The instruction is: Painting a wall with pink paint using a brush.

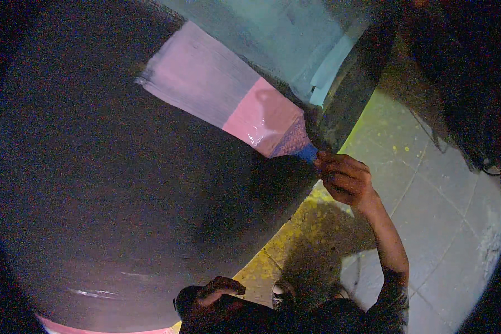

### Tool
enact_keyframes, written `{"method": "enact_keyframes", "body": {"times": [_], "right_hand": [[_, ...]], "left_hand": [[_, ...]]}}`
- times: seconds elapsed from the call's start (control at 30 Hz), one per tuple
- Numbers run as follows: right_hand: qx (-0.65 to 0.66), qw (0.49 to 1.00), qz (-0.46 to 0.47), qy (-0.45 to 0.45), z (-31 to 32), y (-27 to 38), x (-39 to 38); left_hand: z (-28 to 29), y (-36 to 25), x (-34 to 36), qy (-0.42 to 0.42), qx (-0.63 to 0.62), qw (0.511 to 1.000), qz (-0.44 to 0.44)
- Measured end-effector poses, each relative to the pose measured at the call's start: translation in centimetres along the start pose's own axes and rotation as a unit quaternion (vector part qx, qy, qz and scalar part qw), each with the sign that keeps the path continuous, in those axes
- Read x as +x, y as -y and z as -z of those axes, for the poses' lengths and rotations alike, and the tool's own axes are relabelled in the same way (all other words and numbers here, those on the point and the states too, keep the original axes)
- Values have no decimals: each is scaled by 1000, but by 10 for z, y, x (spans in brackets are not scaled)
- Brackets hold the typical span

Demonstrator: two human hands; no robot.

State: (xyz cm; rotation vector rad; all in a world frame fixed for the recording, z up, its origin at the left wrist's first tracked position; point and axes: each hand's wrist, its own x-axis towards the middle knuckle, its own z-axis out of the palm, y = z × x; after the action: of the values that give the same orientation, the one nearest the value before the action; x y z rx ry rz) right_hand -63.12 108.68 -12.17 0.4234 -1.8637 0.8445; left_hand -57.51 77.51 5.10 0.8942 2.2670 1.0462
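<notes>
Before you spreads a broad, dark desk (111, 183), a flat pink piece (228, 100) and a teal patch (273, 50) across it; yellow marks (303, 231) stain the tiled floor (440, 183) alongside.

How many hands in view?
2: the right hand on the blue handle, the left hand low in view, left of a shoe. More may be hidden in darkness.
</notes>
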Motion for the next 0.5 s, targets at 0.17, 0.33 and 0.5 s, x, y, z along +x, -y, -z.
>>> {"method": "enact_keyframes", "body": {"times": [0.17, 0.33, 0.5], "right_hand": [[-8, 1000, -6, 2, -10, -1, -21], [-92, 984, -154, -16, -12, -4, -32], [-88, 969, -230, -2, -16, 21, -25]], "left_hand": [[1, 29, -32, 33, 59, 997, -22], [4, 33, -11, 25, 20, 999, -17], [3, 45, -51, -4, 1, 1000, 26]]}}
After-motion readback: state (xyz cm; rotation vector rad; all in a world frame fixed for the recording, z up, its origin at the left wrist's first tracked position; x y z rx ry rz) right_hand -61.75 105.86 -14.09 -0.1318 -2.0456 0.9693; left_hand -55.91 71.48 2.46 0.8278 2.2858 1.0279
